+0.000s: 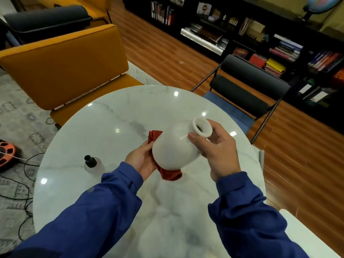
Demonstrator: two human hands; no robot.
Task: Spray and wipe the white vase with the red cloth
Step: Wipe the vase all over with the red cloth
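Observation:
The white vase [174, 147] is held tilted above the round marble table [115, 116], its mouth pointing up and to the right. My right hand [216, 151] grips it around the neck, thumb on the near side. My left hand [142, 158] presses the red cloth [170, 174] against the vase's left and lower side; cloth ends stick out above the hand and below the vase's base. A small clear spray bottle [92, 164] with a black top stands on the table, left of my left hand, apart from it.
An orange chair [63, 60] stands at the table's far left, a black chair with a blue seat [247, 88] at the far right. Dark bookshelves [260, 40] line the back wall. Cables and an orange reel [6, 152] lie on the rug at left.

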